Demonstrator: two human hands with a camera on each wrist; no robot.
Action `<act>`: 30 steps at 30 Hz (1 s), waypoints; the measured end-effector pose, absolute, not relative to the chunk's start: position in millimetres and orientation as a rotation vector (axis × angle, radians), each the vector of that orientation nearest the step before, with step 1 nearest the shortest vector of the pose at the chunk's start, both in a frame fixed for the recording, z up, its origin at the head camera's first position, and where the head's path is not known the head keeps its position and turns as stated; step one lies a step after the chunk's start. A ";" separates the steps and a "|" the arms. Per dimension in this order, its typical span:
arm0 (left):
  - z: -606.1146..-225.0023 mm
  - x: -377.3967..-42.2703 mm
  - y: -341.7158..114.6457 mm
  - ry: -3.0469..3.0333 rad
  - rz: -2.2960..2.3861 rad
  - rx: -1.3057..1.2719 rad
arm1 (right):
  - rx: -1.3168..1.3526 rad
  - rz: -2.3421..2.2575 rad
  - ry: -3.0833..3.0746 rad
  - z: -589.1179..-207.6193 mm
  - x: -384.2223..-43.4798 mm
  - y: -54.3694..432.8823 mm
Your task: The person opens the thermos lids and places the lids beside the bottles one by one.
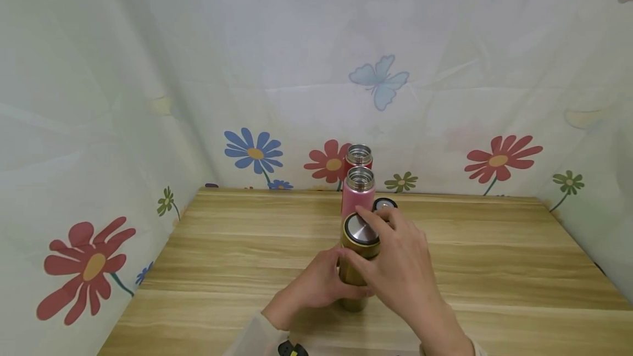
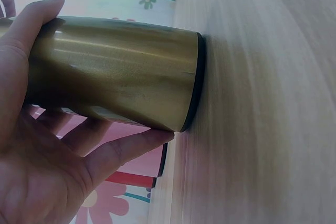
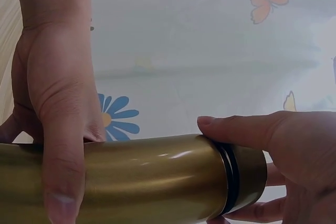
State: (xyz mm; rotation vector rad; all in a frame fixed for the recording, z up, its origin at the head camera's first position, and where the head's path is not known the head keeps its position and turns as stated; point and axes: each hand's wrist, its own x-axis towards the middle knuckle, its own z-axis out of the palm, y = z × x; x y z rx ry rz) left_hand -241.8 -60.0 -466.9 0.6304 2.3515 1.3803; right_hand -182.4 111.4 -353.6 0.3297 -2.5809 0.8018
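Observation:
A gold vacuum flask with a steel-topped lid stands upright on the wooden table. My left hand grips the body from the left, thumb on the near side. In the left wrist view, the black base meets the tabletop or lies very close to it. My right hand holds the lid from the right, fingers and thumb around its edge. A dark ring shows between lid and body in the right wrist view; whether the lid is loose I cannot tell.
Behind the gold flask stand a pink flask and a red flask, both with bare steel mouths. Right of the pink one is a round black-rimmed piece, partly hidden by my right hand. A flowered curtain hangs behind the table.

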 end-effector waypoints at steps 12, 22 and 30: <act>-466.8 -242.2 -60.5 2.320 1.395 0.612 | 0.478 0.943 -2.609 -351.0 -187.1 120.4; -467.4 -242.9 -60.4 2.315 1.402 0.642 | 0.653 1.126 -2.588 -352.4 -192.8 132.7; -466.6 -242.0 -59.5 2.329 1.404 0.676 | 0.777 1.243 -2.571 -353.9 -195.3 136.3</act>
